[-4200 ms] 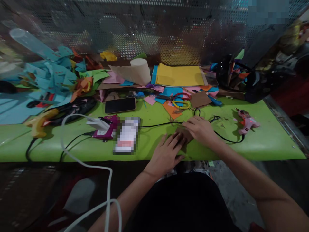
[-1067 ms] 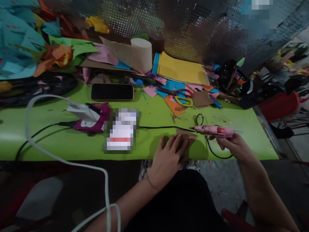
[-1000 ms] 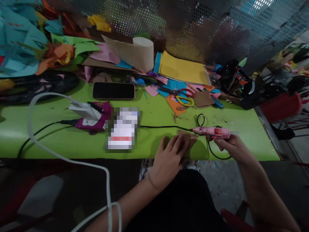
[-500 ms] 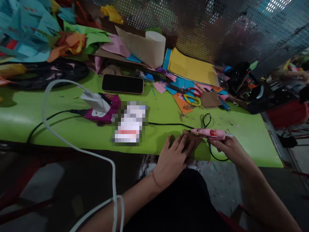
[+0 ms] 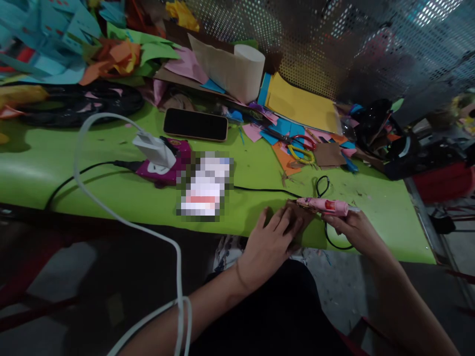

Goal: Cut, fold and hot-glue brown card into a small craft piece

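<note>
My right hand (image 5: 352,230) is closed around a pink hot glue gun (image 5: 324,206) near the front edge of the table. Its nozzle points left, at a small piece of brown card (image 5: 305,217). With bent fingers, my left hand (image 5: 269,247) presses and holds that card against the table edge; part of the card is hidden under the fingers. A black cord (image 5: 267,189) runs along the table and loops behind and below the glue gun.
The green table (image 5: 256,158) carries a purple power strip (image 5: 181,153) with a white charger (image 5: 154,148), a black phone (image 5: 195,124) and a lit, blurred phone (image 5: 206,185). Scissors (image 5: 301,154), paper scraps and yellow sheets (image 5: 302,101) lie behind. A white cable (image 5: 148,225) hangs in front.
The view has shifted slightly, so most table items sit a little further right. Both hands, the glue gun and the card keep nearly the same arrangement.
</note>
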`<state>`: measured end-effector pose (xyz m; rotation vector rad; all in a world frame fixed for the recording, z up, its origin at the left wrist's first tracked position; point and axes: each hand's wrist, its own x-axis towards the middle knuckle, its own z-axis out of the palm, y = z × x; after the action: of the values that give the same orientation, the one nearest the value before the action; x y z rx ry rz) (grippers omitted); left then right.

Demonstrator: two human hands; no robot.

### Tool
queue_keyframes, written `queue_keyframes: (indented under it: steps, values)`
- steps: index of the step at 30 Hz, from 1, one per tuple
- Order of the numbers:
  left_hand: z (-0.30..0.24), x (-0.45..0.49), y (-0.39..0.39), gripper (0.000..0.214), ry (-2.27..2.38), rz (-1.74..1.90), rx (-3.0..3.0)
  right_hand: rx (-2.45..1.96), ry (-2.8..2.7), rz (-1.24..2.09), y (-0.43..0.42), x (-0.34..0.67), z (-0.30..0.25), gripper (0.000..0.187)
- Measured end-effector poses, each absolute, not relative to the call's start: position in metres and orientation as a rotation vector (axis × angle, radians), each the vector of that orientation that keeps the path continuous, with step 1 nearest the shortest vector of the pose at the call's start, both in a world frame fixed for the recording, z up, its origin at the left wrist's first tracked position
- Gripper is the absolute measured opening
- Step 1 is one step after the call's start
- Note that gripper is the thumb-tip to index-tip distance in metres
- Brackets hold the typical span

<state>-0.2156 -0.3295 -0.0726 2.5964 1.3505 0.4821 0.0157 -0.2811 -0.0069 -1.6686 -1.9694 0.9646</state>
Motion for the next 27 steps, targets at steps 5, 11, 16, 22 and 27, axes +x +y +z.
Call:
queue_keyframes:
  steps: [5,11,16,22,27]
  values:
    - [-0.074,-0.216,-0.329,0.055,1.348,0.481,2.618,-1.678,-1.949,0.977,-0.281,0.018,-0.010,0.015]
    - [-0.074,-0.216,-0.329,0.056,1.342,0.489,2.614,-1.708,-2.048,0.920,-0.281,0.015,-0.009,0.026]
    - [-0.074,-0.216,-0.330,0.055,1.347,0.516,2.616,-1.695,-2.121,0.951,-0.281,0.014,-0.002,0.034]
    - [-0.073,-0.215,-0.328,0.056,1.345,0.492,2.614,-1.696,-2.092,0.974,-0.282,0.010,-0.003,0.035]
    - [-0.074,-0.215,-0.329,0.055,1.344,0.502,2.618,-1.647,-2.106,1.010,-0.280,0.008,-0.004,0.036]
